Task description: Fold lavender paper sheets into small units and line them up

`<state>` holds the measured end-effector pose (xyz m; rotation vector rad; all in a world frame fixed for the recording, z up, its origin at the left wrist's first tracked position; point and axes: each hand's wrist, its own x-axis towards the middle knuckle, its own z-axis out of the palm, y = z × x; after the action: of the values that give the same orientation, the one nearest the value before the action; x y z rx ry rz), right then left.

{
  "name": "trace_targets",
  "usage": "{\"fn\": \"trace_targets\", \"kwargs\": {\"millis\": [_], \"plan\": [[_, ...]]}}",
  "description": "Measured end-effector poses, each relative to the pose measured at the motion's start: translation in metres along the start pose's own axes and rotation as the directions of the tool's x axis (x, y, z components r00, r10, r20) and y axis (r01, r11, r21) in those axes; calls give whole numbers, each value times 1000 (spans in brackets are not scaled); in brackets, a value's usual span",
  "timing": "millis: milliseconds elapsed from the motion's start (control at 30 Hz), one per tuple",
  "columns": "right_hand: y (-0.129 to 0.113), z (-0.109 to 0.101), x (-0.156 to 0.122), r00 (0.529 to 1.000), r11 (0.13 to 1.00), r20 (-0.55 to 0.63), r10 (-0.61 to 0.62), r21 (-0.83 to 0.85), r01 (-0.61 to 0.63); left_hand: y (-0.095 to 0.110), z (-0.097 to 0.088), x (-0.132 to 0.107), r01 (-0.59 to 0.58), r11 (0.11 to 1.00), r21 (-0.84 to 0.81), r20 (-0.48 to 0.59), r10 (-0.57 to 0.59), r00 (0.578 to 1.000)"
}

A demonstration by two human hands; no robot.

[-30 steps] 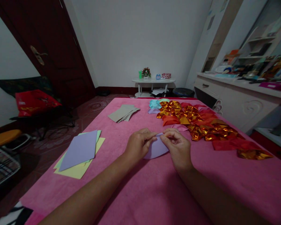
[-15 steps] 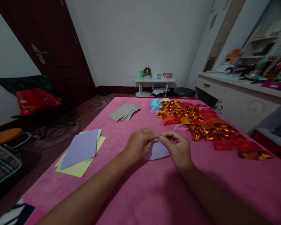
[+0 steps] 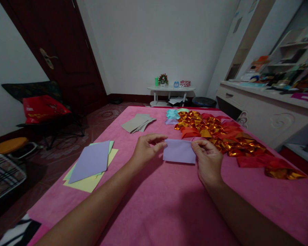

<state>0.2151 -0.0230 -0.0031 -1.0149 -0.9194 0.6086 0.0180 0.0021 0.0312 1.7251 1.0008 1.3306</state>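
Observation:
A small rectangle of lavender paper (image 3: 180,151), apparently folded, is held up just above the pink cloth (image 3: 154,205). My left hand (image 3: 149,147) pinches its left edge between thumb and fingers. At the paper's right edge, my right hand (image 3: 209,159) grips it, thumb in front and fingers curled. To the left lies a stack of coloured sheets (image 3: 88,162), lavender on top with green and yellow below. Beyond my hands sits a fanned pile of grey-beige paper (image 3: 138,123).
Shiny gold folded pieces (image 3: 195,119) and red folded papers (image 3: 251,162) cover the right side of the table. Light blue folded pieces (image 3: 172,114) lie at the far edge. A cluttered white dresser (image 3: 267,106) stands right; a chair with a red bag (image 3: 45,108) stands left.
My hands have moved apart, my right one going right. The lavender paper, earlier curved and pinched at its top, now shows as a flat rectangle between them. The view has shifted slightly.

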Motion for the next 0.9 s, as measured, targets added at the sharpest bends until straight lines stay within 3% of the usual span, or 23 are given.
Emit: {"fn": "trace_targets", "kwargs": {"millis": [333, 567, 733, 900], "plan": [[1, 2, -4, 1000, 1000, 21, 4, 22, -4, 1, 0, -1, -49, 997, 57, -32, 51, 998], [-4, 4, -9, 996, 998, 93, -14, -54, 19, 9, 0, -4, -197, 971, 135, 125, 181, 975], [-9, 6, -12, 991, 995, 133, -16, -95, 29, 9, 1, -5, -214, 965, 150, 186, 185, 965], [-7, 5, -11, 991, 998, 125, 44, -53, -37, 7, 2, -4, -189, 969, 157, 179, 160, 971]]}}
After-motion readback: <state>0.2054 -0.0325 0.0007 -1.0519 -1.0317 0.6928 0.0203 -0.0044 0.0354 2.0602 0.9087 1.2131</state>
